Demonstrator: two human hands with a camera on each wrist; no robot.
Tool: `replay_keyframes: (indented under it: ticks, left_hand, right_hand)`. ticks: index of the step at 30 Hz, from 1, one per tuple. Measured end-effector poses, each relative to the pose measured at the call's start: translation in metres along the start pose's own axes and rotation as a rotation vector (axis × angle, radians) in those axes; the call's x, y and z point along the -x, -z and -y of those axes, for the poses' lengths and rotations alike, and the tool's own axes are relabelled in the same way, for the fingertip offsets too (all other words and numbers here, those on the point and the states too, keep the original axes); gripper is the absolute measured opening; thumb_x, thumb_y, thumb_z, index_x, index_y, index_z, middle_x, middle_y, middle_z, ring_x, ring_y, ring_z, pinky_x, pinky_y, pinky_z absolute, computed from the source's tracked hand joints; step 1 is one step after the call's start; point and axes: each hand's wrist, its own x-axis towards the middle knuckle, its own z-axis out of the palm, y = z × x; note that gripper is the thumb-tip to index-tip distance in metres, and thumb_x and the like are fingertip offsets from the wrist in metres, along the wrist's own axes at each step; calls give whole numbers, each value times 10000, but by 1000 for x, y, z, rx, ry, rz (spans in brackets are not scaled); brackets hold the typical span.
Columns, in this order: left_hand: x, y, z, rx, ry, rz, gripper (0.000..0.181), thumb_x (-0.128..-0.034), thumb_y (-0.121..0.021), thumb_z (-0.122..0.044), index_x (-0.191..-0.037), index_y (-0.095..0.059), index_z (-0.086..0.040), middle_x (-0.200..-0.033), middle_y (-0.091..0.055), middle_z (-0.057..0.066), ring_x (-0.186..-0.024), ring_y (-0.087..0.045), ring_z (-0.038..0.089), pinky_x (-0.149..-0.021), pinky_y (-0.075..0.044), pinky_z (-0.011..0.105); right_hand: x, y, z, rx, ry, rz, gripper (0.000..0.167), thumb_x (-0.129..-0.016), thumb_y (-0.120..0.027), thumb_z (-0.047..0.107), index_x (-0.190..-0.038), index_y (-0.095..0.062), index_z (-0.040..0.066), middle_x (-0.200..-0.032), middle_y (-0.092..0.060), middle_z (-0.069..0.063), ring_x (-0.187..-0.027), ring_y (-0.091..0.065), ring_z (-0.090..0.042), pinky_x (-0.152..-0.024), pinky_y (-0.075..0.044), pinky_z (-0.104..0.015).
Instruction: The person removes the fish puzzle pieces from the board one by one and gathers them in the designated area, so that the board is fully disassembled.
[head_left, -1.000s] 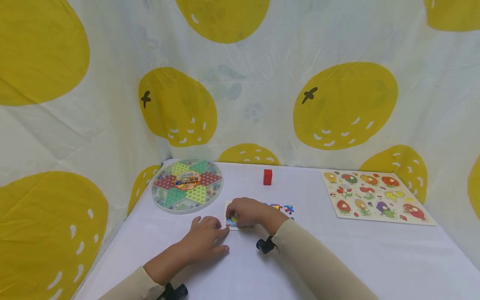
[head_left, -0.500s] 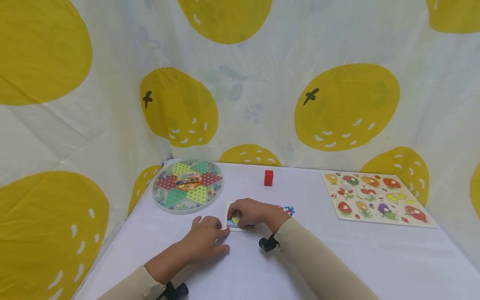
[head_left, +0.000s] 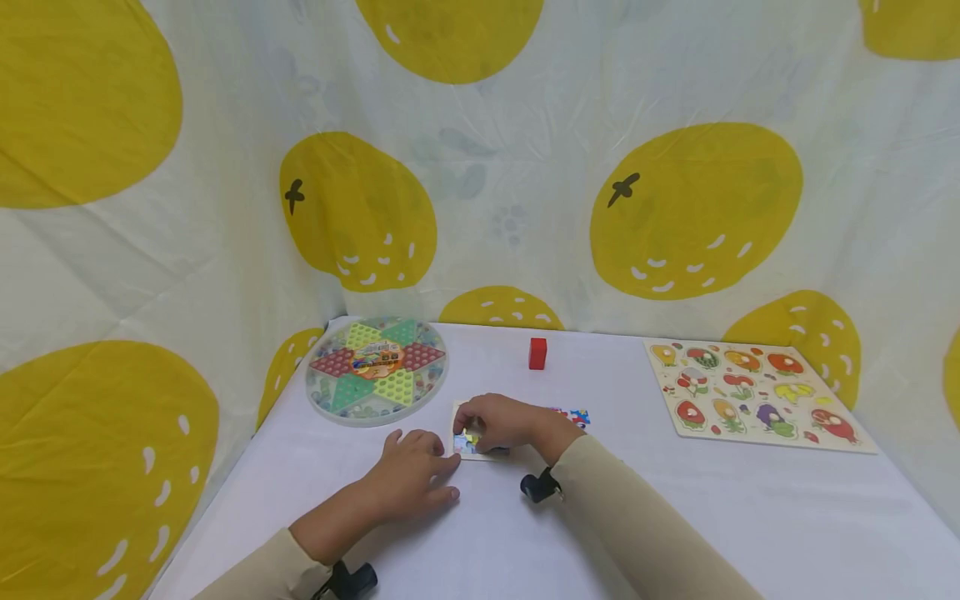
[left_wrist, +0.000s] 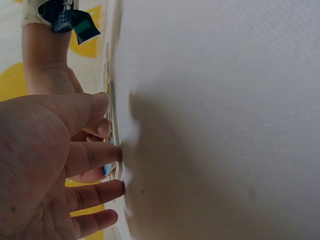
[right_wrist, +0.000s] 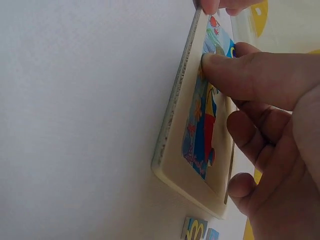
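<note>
A small jigsaw puzzle in a pale wooden tray [right_wrist: 197, 187] lies on the white table, partly filled with colourful underwater-scene pieces. My right hand [head_left: 498, 421] is over its left part, the thumb on a puzzle piece [right_wrist: 206, 77] near the front rim and the index finger on the far side. The other right fingers are curled over the tray, hiding much of it in the head view. My left hand [head_left: 411, 479] rests at the left, fingers spread and palm down, with the index fingertip at the tray's near-left corner.
Loose puzzle pieces [head_left: 579, 418] lie right of the tray, partly behind the right wrist. A round Chinese checkers board [head_left: 442, 392] stands back left. A red block [head_left: 537, 354] is at the back middle, and a fruit-and-vegetable puzzle board [head_left: 757, 396] at the right.
My right wrist has shifted slightly to the right, covering more of the loose pieces, while its fingertips stay over the tray's left part. My left hand has stayed in place.
</note>
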Motion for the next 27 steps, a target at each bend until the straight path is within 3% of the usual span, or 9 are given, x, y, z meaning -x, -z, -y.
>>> replay_keyframes:
  ticks: [6,12,20,27]
  left_hand:
    - [-1,1,0,3,2,4,515,-956,-773,-503,-1389,-748,-224,-1230,-634,31,-1281,-507,269,-1140,-268,745]
    - [-2,-1,2,-6,1,5,514,-970,-755,-508,-1397,-743,-223,-1240,-628,31,-1297,-503,272,-1144,-259,750]
    - [-2,-1,1,-35,-4,13,531,-967,-753,-520,-1414,-730,-234,-1244,-628,32,-1288,-503,268,-1136,-269,756]
    - [-1,0,1,-45,16,25,554,-959,-759,-526,-1426,-721,-231,-1263,-632,44,-1317,-500,290,-1138,-258,768]
  right_hand:
    - [-1,-3,-8,-21,38,-22,354,-921,-850,110,-1109,-732,386,-1053,-664,165,-1024,-583,-130,-932,-517,-322]
    - [0,-5,-12,-82,94,-83,255,-957,-810,126,-1081,-772,345,-1012,-693,147,-954,-598,-137,-886,-510,-333]
    - [3,-5,-14,-208,78,-110,233,-973,-782,97,-1047,-772,318,-988,-712,81,-909,-620,-166,-829,-544,-327]
    - [13,8,-21,-187,82,-113,218,-955,-799,107,-1041,-754,303,-982,-707,101,-916,-618,-169,-812,-556,-316]
